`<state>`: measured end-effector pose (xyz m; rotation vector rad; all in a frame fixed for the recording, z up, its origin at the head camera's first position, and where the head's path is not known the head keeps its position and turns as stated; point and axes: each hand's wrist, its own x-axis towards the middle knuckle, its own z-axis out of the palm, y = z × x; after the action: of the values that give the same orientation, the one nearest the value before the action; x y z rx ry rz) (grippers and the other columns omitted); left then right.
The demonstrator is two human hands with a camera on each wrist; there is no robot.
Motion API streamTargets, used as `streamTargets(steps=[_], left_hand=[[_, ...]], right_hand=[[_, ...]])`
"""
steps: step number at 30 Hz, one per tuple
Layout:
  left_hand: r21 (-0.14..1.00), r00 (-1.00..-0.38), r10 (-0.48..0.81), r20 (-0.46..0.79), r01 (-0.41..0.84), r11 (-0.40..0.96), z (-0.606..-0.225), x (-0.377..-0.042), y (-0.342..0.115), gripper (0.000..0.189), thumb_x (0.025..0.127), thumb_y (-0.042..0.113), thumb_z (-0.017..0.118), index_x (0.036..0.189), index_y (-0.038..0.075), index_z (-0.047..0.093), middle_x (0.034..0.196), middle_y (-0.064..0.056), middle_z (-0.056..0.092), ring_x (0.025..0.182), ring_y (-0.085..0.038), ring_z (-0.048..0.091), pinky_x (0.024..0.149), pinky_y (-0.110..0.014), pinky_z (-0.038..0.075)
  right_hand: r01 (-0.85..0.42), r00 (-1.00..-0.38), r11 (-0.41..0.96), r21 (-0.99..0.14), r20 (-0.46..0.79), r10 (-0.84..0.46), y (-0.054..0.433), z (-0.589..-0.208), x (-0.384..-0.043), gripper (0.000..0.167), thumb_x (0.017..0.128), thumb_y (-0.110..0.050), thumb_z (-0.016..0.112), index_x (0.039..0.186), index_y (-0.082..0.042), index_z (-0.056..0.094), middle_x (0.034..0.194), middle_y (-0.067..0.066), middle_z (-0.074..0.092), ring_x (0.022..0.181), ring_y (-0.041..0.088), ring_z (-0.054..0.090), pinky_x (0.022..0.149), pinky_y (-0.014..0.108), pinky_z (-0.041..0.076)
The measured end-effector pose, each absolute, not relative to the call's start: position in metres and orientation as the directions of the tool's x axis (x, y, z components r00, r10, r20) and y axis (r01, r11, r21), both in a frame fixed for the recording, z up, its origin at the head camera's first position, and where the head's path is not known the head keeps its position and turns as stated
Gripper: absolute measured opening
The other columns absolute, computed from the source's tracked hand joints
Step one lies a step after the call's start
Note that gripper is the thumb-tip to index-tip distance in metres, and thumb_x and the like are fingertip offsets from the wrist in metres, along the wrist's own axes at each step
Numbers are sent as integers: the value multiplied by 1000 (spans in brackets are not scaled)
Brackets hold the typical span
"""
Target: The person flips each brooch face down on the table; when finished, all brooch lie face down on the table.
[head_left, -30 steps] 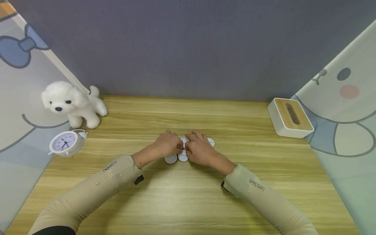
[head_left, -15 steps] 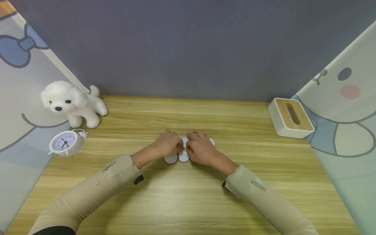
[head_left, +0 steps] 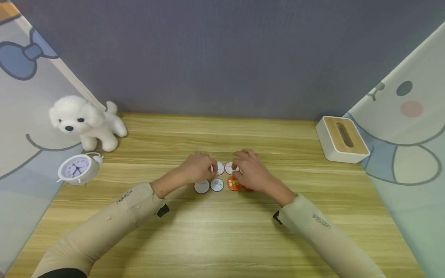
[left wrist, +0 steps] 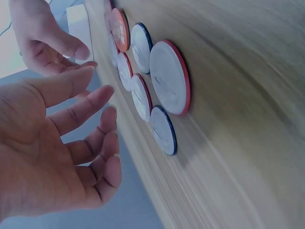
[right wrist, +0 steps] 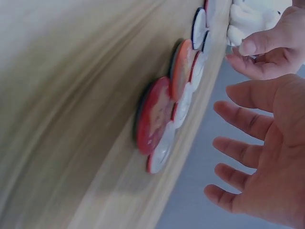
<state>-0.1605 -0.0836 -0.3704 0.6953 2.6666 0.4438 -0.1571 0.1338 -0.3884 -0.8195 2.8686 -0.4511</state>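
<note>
Several round pin-back button badges lie in two rows on the wooden table. Most show white backs with pins, such as a large red-edged badge (left wrist: 169,78) and a smaller dark-edged badge (head_left: 217,185). Two are face up: an orange badge (head_left: 234,183) and a red badge (right wrist: 155,114), the latter mostly under my right hand in the head view. My left hand (head_left: 198,168) hovers by the left end of the rows, fingers loosely bent around nothing. Over the right end is my right hand (head_left: 253,172), its fingers spread and relaxed, holding nothing.
A white plush dog (head_left: 87,121) stands at the back left, with a white alarm clock (head_left: 79,170) in front of it. On the right is a white tissue box (head_left: 342,139) with a wooden lid. A grey panel (head_left: 222,58) rises behind the table.
My right hand has drawn away to the right, uncovering the orange badge, part of the red one and a white-backed badge. My left hand has barely shifted.
</note>
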Motion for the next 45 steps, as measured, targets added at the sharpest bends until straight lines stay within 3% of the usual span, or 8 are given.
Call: streamTargets(steps=[5, 10, 18, 28, 37, 45], left_hand=[[388, -799, 540, -264, 425, 818, -374, -161, -75, 17, 94, 32, 69, 104, 18, 75, 96, -3, 69, 88, -21, 59, 74, -37, 48], [392, -791, 546, -276, 426, 815, -379, -161, -68, 18, 96, 33, 67, 107, 20, 73, 106, -7, 67, 101, -27, 58, 84, -43, 47], [380, -792, 562, -237, 457, 804, -387, -161, -58, 15, 90, 31, 75, 96, 18, 76, 87, -1, 68, 91, -24, 59, 76, -40, 49], [290, -795, 543, -269, 471, 833, -395, -158, -44, 18, 88, 32, 76, 94, 15, 73, 98, -4, 68, 95, -28, 57, 79, -44, 50], [275, -797, 547, -257, 483, 832, -396, -158, -40, 17, 88, 31, 77, 90, 15, 70, 95, -3, 66, 93, -28, 57, 78, -44, 50], [260, -797, 548, -254, 490, 832, -396, -157, -36, 19, 87, 31, 78, 93, 15, 71, 97, -4, 66, 95, -28, 57, 80, -44, 50]], right_hand=[[-507, -842, 807, -302, -24, -538, 143, -393, -153, 11, 93, -20, 63, 96, -15, 72, 146, 15, 53, 138, 41, 40, 109, 65, 35], [-527, -834, 801, -285, -10, -552, 150, -399, -148, 10, 93, -23, 67, 97, -15, 71, 145, 16, 54, 137, 42, 42, 106, 67, 36], [-553, -819, 787, -274, 9, -573, 153, -404, -144, 13, 87, -23, 73, 97, -14, 71, 143, 18, 55, 135, 41, 42, 104, 66, 38], [-556, -807, 789, -262, -55, -587, 146, -406, -145, 15, 89, -28, 73, 93, -14, 69, 146, 16, 51, 138, 40, 38, 109, 63, 35], [-519, -818, 806, -283, -110, -565, 145, -405, -145, 24, 89, -29, 72, 106, -12, 72, 149, 16, 48, 142, 39, 34, 113, 63, 30], [-514, -822, 810, -284, -109, -559, 146, -405, -146, 19, 87, -26, 74, 98, -11, 70, 147, 15, 49, 140, 38, 35, 112, 63, 31]])
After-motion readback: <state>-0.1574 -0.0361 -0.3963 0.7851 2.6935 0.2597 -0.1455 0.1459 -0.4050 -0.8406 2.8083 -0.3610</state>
